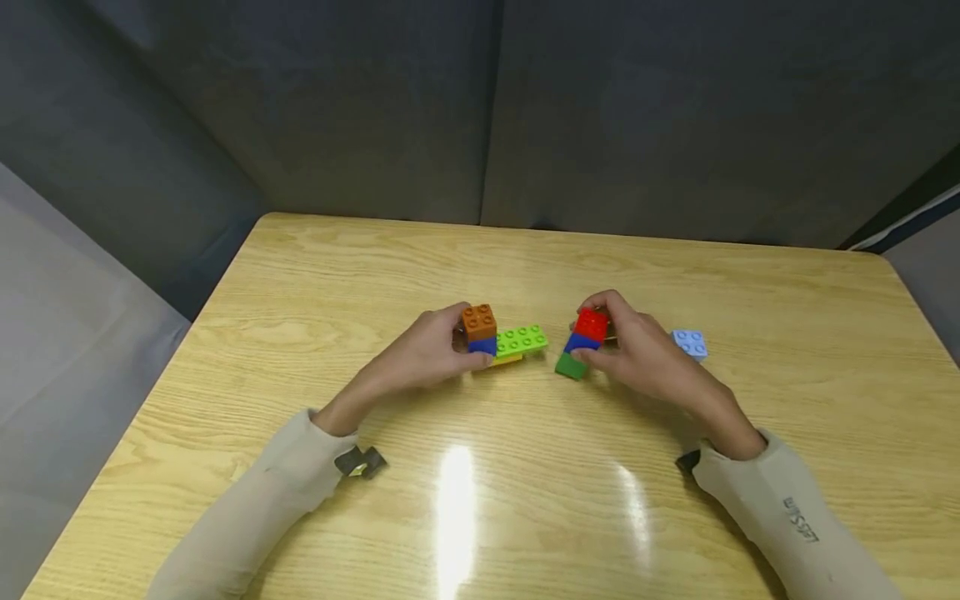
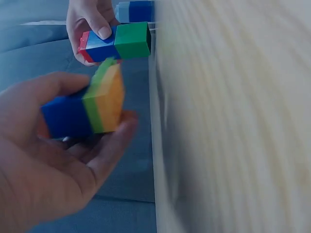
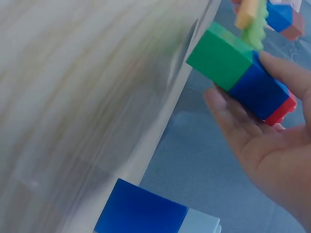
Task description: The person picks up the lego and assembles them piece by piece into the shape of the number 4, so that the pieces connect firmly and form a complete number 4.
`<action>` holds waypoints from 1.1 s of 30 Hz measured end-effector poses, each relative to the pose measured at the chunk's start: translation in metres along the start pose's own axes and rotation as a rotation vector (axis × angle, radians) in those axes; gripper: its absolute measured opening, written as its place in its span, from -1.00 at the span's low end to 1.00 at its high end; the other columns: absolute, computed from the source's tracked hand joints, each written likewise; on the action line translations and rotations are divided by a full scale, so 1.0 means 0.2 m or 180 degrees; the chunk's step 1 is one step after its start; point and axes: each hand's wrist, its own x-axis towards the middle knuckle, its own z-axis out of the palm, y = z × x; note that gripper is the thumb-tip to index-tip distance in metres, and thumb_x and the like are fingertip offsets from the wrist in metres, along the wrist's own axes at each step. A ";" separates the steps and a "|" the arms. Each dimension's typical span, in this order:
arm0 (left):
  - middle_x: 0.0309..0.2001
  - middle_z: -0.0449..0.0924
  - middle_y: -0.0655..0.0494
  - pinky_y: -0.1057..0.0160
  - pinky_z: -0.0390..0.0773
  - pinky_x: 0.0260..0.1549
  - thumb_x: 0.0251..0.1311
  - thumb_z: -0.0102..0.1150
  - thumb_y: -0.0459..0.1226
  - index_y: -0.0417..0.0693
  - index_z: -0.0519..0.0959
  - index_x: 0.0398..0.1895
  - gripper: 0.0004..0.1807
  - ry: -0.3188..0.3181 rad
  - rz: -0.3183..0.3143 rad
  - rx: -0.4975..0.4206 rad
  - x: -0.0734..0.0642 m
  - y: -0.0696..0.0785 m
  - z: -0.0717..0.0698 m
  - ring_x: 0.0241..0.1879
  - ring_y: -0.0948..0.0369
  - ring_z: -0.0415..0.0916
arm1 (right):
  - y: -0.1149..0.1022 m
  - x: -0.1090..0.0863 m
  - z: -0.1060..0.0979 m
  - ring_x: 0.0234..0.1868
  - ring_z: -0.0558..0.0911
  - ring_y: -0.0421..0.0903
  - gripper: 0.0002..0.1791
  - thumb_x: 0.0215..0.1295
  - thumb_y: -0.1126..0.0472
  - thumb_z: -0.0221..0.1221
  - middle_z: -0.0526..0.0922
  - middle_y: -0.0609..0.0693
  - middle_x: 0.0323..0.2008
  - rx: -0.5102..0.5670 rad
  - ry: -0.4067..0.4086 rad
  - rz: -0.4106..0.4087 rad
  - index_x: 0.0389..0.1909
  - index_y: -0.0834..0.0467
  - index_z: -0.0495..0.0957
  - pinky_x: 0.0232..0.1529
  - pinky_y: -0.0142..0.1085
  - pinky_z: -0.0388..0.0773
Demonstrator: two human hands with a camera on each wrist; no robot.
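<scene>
My left hand grips a toy-brick assembly just above the table. It has an orange-brown brick on a blue brick, over a long lime-green brick with a yellow-orange piece underneath. The lime-green part juts out toward the right. To its right, my right hand pinches a tilted stack between thumb and fingers: a red brick on top, a blue brick in the middle, and a green brick at the bottom. A gap separates the two assemblies in the head view.
Right of my right hand stands a light-blue brick on a darker blue brick, partly behind the hand. The wood-grain table extends all around, and a dark curtain hangs behind its far edge.
</scene>
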 end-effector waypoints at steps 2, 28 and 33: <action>-0.01 0.62 -0.05 0.19 0.65 -0.06 0.30 0.35 -0.22 -0.25 0.40 0.33 -0.40 0.0098 -0.0069 -0.0333 0.00 0.01 -0.01 -0.05 0.11 0.60 | -0.01 0.00 0.00 -0.03 0.70 0.17 -0.43 0.36 0.33 0.37 0.64 0.26 0.05 0.0076 0.0042 0.0002 0.27 0.31 0.32 -0.05 -0.07 0.69; 0.11 0.48 -0.16 0.25 0.70 -0.11 0.32 0.14 -0.54 -0.32 0.49 0.19 -0.63 0.0397 0.0122 -0.3345 -0.01 0.09 0.01 -0.16 0.05 0.62 | -0.17 -0.03 0.04 -0.03 0.70 0.00 -0.42 0.39 0.40 0.31 0.58 0.21 0.13 0.1218 0.0290 -0.0139 0.37 0.30 0.35 -0.05 -0.35 0.70; 0.16 0.53 -0.12 0.27 0.70 -0.21 0.31 0.25 -0.48 -0.22 0.46 0.21 -0.58 0.0680 -0.0065 -0.3222 -0.02 0.12 0.03 -0.12 0.09 0.60 | -0.18 -0.03 0.06 -0.04 0.73 0.02 -0.40 0.36 0.39 0.35 0.61 0.19 0.12 0.1121 0.0280 -0.0220 0.36 0.28 0.37 -0.07 -0.34 0.71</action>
